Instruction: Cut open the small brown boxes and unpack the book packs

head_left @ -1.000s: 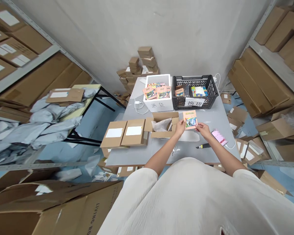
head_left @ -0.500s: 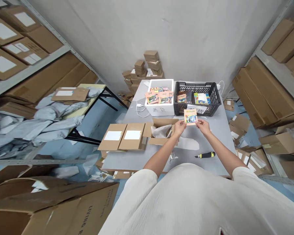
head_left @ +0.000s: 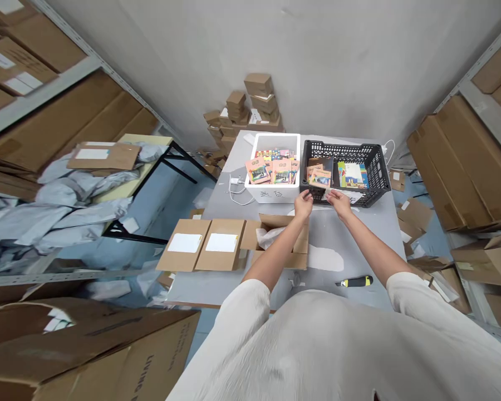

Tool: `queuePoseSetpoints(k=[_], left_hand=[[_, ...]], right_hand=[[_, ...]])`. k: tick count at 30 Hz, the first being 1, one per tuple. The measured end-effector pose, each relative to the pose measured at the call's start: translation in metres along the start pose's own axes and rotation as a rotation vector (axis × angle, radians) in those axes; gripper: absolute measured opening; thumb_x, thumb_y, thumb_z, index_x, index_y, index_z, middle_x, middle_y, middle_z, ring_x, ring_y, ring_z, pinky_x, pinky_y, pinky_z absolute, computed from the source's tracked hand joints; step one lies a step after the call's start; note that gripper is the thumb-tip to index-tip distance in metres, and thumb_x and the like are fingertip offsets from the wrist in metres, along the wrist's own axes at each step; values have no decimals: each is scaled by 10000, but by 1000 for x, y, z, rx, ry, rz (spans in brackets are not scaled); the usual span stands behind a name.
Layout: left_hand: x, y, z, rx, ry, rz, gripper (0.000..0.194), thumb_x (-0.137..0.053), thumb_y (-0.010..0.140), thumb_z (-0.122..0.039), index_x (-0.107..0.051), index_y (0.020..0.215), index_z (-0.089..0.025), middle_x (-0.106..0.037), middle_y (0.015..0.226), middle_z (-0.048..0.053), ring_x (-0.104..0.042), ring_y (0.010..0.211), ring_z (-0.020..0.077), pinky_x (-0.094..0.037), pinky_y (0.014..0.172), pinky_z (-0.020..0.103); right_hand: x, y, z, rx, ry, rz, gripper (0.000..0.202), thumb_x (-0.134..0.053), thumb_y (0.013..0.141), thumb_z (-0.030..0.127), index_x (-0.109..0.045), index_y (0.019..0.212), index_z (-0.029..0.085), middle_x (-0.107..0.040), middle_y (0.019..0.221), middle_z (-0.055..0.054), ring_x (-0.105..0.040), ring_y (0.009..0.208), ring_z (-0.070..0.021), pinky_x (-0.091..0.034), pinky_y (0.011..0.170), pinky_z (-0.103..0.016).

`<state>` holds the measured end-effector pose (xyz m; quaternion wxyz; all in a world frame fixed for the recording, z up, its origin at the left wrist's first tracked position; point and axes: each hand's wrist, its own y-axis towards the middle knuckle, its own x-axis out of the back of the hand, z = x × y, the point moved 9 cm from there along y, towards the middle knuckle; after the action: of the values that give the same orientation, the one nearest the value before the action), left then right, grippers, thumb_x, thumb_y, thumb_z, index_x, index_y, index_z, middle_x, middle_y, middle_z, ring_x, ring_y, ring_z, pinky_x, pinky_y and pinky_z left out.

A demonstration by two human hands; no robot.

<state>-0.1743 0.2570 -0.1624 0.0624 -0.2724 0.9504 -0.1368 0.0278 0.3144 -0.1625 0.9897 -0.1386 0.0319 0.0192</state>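
Note:
At the near wall of a black plastic crate [head_left: 376, 186], my left hand [head_left: 303, 205] has its fingers curled by the front left corner; whether they grip the rim is hard to make out. My right hand [head_left: 339, 204] pinches the left end of a white paper label [head_left: 353, 196] on the crate's front. Just above both hands, a pink booklet [head_left: 320, 177] with a coloured picture lies inside the crate, over another pink one. More booklets [head_left: 352, 174] stand to its right. Beside the crate, a white box [head_left: 279, 195] holds several pink booklets [head_left: 281, 170].
An opened carton [head_left: 298, 260] and two closed cartons [head_left: 221, 243] stand on the grey table's left. A yellow-black utility knife [head_left: 357, 281] lies near the front edge. A white cable [head_left: 239, 195] is left of the white box. Shelves with cartons flank both sides; grey parcels [head_left: 79, 217] fill a side table.
The pink booklet, previously held between both hands in front of the crate, now lies inside it. Both hands have moved forward to the crate's near wall. The view has shifted slightly.

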Motion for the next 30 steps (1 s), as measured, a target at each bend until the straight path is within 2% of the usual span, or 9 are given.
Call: queuePoseSetpoints(k=[3, 6, 11, 17, 20, 23, 27, 30], left_hand=[[2, 0, 10, -13, 40, 40, 396, -788, 880, -73, -805, 1261, -178, -826, 1276, 144, -772, 1259, 296, -614, 1122, 451], [6, -7, 18, -7, 61, 67, 365, -798, 861, -78, -824, 1209, -186, -823, 1284, 141, -764, 1274, 304, -590, 1154, 465], [15, -24, 16, -25, 65, 74, 313, -811, 831, -86, -835, 1126, -185, -828, 1225, 143, -769, 1257, 320, -580, 1154, 467], [47, -60, 6, -107, 90, 33, 300, -757, 857, -103, -805, 1139, -192, -813, 1266, 140, -756, 1255, 288, -573, 1148, 448], [70, -79, 4, -149, 88, 16, 290, -706, 868, -64, -787, 1112, -198, -805, 1265, 130, -756, 1233, 263, -567, 1144, 421], [104, -94, 2, -172, 106, -34, 293, -669, 866, -37, -774, 1098, -184, -782, 1279, 141, -752, 1214, 251, -556, 1149, 403], [163, -111, -5, -201, 230, -135, 315, -656, 862, -46, -766, 1117, -194, -740, 1319, 132, -716, 1252, 254, -511, 1196, 399], [211, -122, -7, -174, 383, -243, 326, -670, 864, -76, -756, 1145, -217, -706, 1392, 129, -652, 1369, 294, -433, 1277, 433]], right_hand=[[-4, -2, -13, -41, 9, 50, 278, -893, 778, 274, -762, 1020, 228, -842, 1020, -67, -827, 1025, -256, -713, 897, -427], [-1, -14, -24, -89, -1, 56, 256, -914, 785, 309, -772, 981, 228, -842, 963, -60, -833, 953, -249, -721, 858, -416], [-1, -41, -26, -111, -71, 114, 176, -881, 813, 272, -762, 933, 222, -827, 900, -61, -815, 852, -219, -696, 811, -375], [-2, -78, -26, -104, -137, 151, 211, -883, 793, 321, -780, 945, 218, -840, 921, -62, -790, 821, -192, -645, 762, -317], [-6, -99, -34, -104, -172, 182, 230, -883, 787, 344, -779, 948, 217, -841, 932, -68, -784, 805, -189, -628, 746, -312], [-11, -117, -47, -130, -213, 202, 211, -855, 786, 319, -777, 952, 214, -841, 959, -70, -776, 798, -184, -604, 730, -297], [-18, -138, -64, -165, -268, 210, 191, -814, 773, 263, -766, 951, 211, -830, 988, -67, -762, 805, -180, -567, 701, -274], [-20, -152, -78, -201, -306, 192, 194, -787, 765, 244, -749, 953, 215, -813, 971, -51, -749, 816, -182, -553, 685, -265]])
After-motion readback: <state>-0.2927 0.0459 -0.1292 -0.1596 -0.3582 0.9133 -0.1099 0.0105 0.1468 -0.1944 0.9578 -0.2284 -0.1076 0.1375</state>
